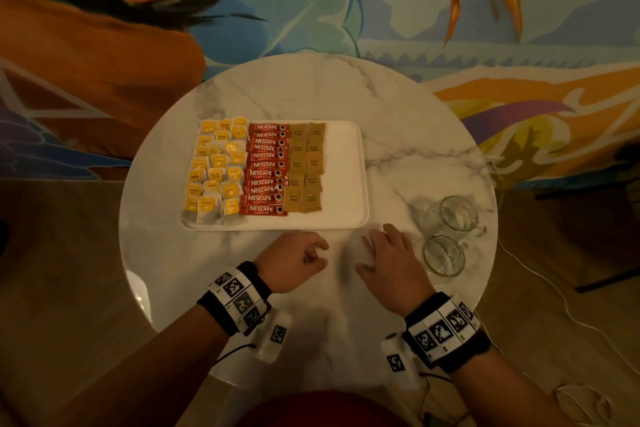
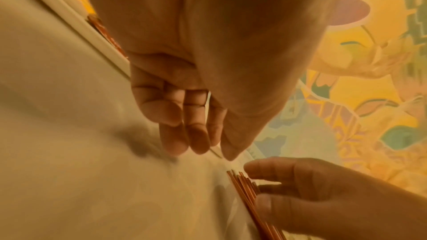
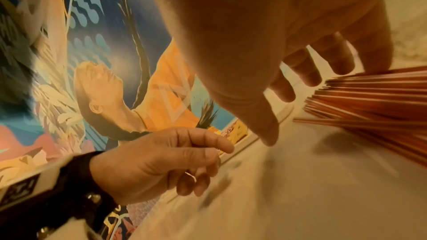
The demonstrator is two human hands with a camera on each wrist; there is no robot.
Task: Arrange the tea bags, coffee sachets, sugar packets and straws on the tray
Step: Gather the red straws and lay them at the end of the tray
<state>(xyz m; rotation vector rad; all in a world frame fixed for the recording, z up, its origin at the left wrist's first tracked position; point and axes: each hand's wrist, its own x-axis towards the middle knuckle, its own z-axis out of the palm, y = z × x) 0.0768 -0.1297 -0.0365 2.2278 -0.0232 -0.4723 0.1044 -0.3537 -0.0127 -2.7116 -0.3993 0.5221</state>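
Fingers of the right hand spread flat on thin copper-brown straws on the round marble desk, left hand loosely curled, empty

Left hand loosely curled — right hand spread.

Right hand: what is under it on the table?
Thin reddish straws, fanned on the table, lie under its fingers in both wrist views. In the head view the right hand covers them entirely; their count cannot be told.
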